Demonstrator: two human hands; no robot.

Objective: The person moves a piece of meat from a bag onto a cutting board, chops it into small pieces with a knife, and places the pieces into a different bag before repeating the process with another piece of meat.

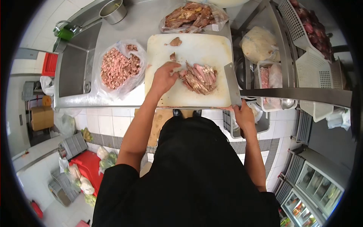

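In the head view, a pile of sliced cooked meat point(200, 79) lies on the white cutting board point(159, 51). My left hand point(165, 77) is over the board just left of the pile, fingers loosely bent and apart, with nothing visible in them. Past its fingertips sits a small scrap of meat point(172, 56), and a larger piece point(175, 41) rests farther back. My right hand point(244, 116) grips the handle of a cleaver point(231, 84) at the board's right edge. Its broad blade points away from me, beside the sliced meat and apart from it.
Left of the board stands a plastic bag of diced meat point(117, 68), beside a steel sink point(77, 62). A bag of large cooked meat pieces point(193, 17) lies behind the board. A metal pot point(112, 12) stands at the back. On the right, a rack rail point(295, 94) crosses near my right hand.
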